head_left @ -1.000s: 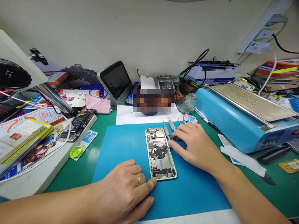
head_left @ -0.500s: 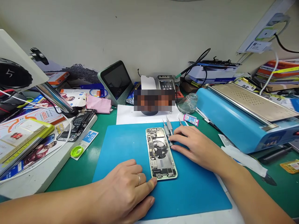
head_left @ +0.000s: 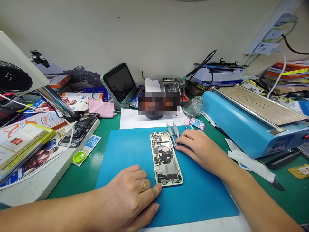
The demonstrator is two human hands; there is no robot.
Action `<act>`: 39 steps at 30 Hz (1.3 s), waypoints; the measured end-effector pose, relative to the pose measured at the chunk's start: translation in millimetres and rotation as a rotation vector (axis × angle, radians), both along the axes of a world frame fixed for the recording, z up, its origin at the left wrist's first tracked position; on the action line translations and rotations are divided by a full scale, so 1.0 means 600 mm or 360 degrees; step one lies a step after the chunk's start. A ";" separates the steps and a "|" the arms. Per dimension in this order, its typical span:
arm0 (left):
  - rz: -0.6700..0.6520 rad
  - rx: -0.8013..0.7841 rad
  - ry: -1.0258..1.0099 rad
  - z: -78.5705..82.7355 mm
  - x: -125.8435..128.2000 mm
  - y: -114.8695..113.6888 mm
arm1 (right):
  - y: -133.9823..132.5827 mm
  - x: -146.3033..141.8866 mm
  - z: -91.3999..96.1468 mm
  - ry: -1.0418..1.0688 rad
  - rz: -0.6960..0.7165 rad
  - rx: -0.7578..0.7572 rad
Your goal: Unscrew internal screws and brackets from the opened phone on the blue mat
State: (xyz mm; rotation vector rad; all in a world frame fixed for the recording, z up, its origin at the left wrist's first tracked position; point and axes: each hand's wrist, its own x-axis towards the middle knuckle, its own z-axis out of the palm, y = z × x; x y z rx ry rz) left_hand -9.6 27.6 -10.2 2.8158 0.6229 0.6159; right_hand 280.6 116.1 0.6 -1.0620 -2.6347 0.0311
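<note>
An opened phone [head_left: 166, 159], its inner parts exposed in a pale green frame, lies face up on a blue mat [head_left: 127, 145]. My left hand [head_left: 131, 196] rests at its lower left corner, index fingertip touching the frame, thumb apart, other fingers curled. Beside the phone's upper right edge, my right hand [head_left: 196, 143] has thumb and fingers closed at the handle end of a grey screwdriver [head_left: 171, 133]. A second grey screwdriver [head_left: 176, 129] lies close by, partly under the fingers. The tip of a third screwdriver [head_left: 185, 125] shows beyond the hand.
At the right stands a blue machine with a metal plate [head_left: 241, 119]. A glass jar [head_left: 193, 106] and a screen device [head_left: 120, 83] are at the back. On the left are a microscope stand [head_left: 58, 100], another opened phone [head_left: 80, 129] and a green cap [head_left: 79, 157].
The two nearer screwdrivers have spread apart at their tips, and my right fingers have moved slightly with them. My left hand and the phone stay in place.
</note>
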 end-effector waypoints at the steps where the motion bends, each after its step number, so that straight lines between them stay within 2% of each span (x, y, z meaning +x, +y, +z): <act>1: -0.0001 -0.0004 0.0001 0.000 0.000 0.000 | 0.000 0.000 0.000 0.0001 0.0000 -0.0005; 39: -0.0003 -0.0014 -0.0002 -0.003 0.000 0.001 | -0.002 -0.008 0.000 0.0026 0.0069 0.0132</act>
